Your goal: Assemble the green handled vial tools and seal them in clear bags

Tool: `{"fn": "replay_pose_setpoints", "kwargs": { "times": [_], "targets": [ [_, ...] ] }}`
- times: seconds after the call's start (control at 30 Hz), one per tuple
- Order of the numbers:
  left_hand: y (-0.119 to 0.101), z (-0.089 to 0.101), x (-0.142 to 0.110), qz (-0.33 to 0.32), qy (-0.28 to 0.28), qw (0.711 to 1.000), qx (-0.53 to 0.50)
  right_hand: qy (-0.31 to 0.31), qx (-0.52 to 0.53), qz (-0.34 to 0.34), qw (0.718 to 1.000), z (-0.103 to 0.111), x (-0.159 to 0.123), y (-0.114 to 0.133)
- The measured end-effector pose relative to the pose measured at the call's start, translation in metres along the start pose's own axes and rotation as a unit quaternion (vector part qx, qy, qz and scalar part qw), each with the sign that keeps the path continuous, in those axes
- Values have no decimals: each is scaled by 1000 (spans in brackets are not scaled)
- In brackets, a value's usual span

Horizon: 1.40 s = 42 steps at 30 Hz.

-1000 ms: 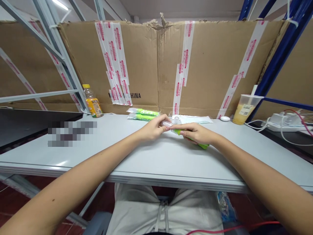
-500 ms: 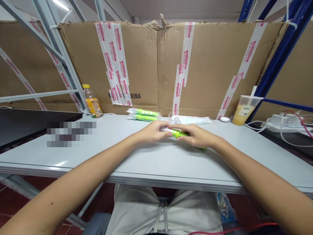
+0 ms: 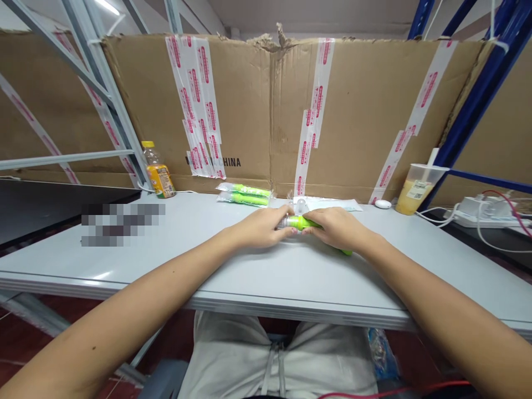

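Note:
A bright green tube with a clear, ridged end point(image 3: 296, 223) lies crosswise between my hands at the middle of the table. My left hand point(image 3: 264, 226) has its thumb and fingers closed around the clear end. Wrapped over the green body from above is my right hand point(image 3: 334, 228), hiding much of it; a green tip shows below the palm. Just behind the fingers sits a small clear round plastic piece point(image 3: 301, 206). Two similar green tubes in clear wrappers point(image 3: 245, 194) lie farther back to the left.
A flat clear-and-white packet point(image 3: 332, 204) lies behind my right hand, with a white oval case point(image 3: 383, 204) beside it. A juice bottle point(image 3: 160, 176) stands back left, a drink cup point(image 3: 419, 188) back right near a power strip point(image 3: 477, 216). Cardboard point(image 3: 249, 111) walls the back.
My left fingers have shifted on the clear end, showing more of it. The right hand has curled further over the green body. The tube stays in about the same place.

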<state>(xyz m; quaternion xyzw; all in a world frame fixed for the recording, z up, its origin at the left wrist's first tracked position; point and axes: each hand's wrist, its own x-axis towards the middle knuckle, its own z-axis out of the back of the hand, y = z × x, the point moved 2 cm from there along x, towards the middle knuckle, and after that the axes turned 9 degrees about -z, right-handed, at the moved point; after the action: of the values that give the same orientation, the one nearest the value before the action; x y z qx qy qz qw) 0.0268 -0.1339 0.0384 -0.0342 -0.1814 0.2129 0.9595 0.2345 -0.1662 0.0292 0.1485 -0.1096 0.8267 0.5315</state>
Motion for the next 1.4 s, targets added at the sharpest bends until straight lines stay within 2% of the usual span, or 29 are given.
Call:
{"fn": "replay_pose_setpoints", "kwargs": {
  "times": [0.13, 0.23, 0.3, 0.37, 0.43, 0.5, 0.57, 0.7, 0.77, 0.87, 0.97, 1.03, 1.1, 1.17, 1.23, 1.27, 1.3, 1.33, 1.4],
  "targets": [
    [2, -3, 1, 12, 41, 998, 37, -42, -102, 17, 994, -2, 2, 7],
    [4, -6, 1, 10, 32, 997, 75, -45, -100, 16, 994, -3, 1, 10],
    [5, -8, 1, -9, 20, 993, 113, -26, -51, -2, 998, -3, 1, 8],
    [5, -12, 2, -49, 6, 986, 162, 10, 50, -20, 998, -3, 2, 4],
    [4, -15, 3, -98, -10, 972, 213, 71, 182, -32, 980, -5, 4, -1],
    [3, -16, 4, -129, -22, 959, 252, 129, 284, -37, 949, -7, 6, -6],
    [1, -15, 5, -133, -34, 954, 267, 129, 308, -37, 942, -6, 7, -7],
    [-1, -9, 5, -92, -45, 971, 217, 7, 160, -31, 987, -1, 7, -2],
    [-1, -7, 4, -57, -29, 982, 178, -28, 66, -18, 997, 1, 5, 2],
    [-1, -8, 3, -9, 17, 991, 130, -36, -25, -3, 999, -1, 2, 7],
    [0, -10, 3, 7, 36, 992, 118, -22, -32, -7, 999, -3, 1, 10],
    [0, -11, 4, -11, 18, 989, 144, -12, 18, -24, 999, -3, 1, 11],
    [0, -13, 5, -58, -8, 980, 192, 14, 121, -49, 991, -4, 3, 9],
    [-1, -15, 6, -117, -31, 960, 252, 76, 258, -85, 959, -5, 4, 5],
    [-2, -16, 7, -159, -51, 939, 301, 158, 373, -113, 907, -7, 5, 1],
    [-2, -16, 8, -170, -59, 932, 316, 188, 406, -117, 887, -8, 5, -1],
    [-2, -16, 8, -174, -66, 928, 323, 198, 418, -113, 879, -9, 5, -3],
    [-2, -16, 8, -172, -73, 928, 321, 183, 409, -100, 888, -8, 5, -3],
    [-3, -15, 7, -159, -82, 938, 297, 103, 340, -68, 932, -5, 6, -4]
  ]
}}
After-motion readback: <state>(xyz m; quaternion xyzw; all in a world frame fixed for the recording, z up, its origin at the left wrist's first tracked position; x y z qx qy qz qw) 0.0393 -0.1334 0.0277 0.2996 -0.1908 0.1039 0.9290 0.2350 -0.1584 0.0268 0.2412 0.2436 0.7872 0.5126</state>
